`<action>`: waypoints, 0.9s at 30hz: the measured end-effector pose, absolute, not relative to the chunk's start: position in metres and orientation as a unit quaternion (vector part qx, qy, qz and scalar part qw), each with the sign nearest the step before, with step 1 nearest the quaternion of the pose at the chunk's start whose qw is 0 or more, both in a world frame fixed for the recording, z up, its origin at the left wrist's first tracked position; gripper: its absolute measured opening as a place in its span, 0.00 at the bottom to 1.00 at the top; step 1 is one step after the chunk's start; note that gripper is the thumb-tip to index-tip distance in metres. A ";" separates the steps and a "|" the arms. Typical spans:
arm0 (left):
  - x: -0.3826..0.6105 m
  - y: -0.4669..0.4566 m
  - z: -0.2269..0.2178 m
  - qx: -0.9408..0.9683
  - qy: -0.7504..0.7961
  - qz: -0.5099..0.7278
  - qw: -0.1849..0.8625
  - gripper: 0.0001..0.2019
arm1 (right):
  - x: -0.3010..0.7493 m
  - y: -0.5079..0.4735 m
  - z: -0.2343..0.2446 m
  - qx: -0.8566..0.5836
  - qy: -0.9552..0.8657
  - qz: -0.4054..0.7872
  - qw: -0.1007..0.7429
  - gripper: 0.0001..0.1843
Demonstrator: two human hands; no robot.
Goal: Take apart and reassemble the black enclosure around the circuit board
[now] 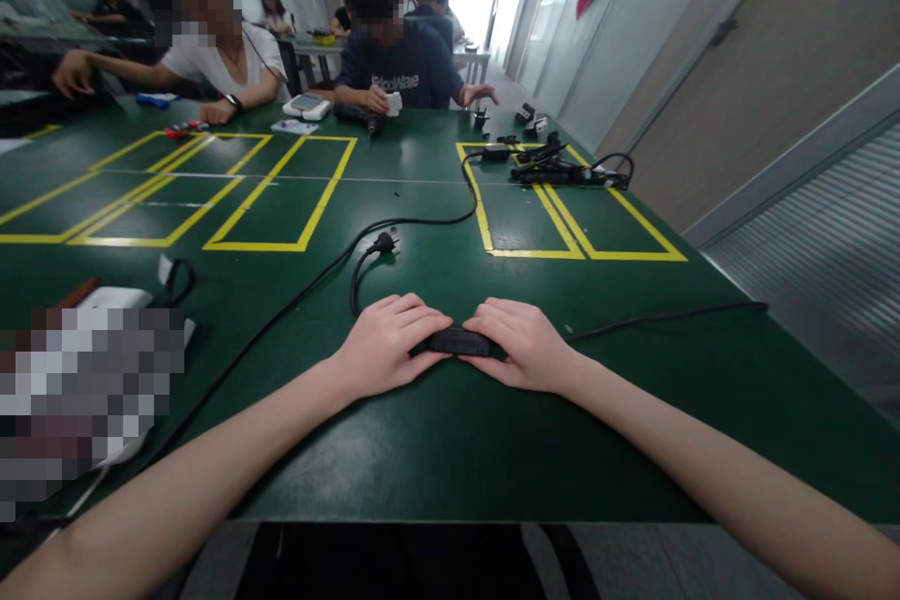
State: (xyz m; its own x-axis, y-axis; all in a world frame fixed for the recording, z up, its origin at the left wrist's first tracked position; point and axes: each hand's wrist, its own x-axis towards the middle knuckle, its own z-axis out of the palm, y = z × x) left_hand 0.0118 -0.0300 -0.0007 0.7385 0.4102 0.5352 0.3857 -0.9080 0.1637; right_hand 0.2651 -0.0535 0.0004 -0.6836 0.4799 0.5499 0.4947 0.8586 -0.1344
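Note:
A black power adapter brick (458,341) lies on the green table (436,431) near its front edge. My left hand (388,337) grips its left end with curled fingers. My right hand (524,339) grips its right end the same way. From the brick's left side a black cord loops up to a plug (383,244) lying a little farther out. A thin black cable (667,314) leaves the right side and runs toward the table's right edge.
Yellow tape rectangles (281,192) mark the tabletop. A pile of black adapters and cables (555,169) sits at the far right. A long black cable (281,309) crosses diagonally. Two people sit across the table handling small devices. White items lie at my left.

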 end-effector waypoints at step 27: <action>0.006 -0.036 0.010 0.877 0.251 0.409 -0.037 0.20 | 0.327 -0.028 0.022 -0.447 -0.683 0.380 0.435 0.22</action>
State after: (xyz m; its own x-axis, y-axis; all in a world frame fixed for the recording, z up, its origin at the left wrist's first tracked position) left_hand 0.0063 -0.0362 0.0098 0.5398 0.4104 0.7350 0.4706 -0.8711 0.1408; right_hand 0.3274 -0.0277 0.0218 -0.2222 0.9411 0.2550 0.2802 0.3122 -0.9078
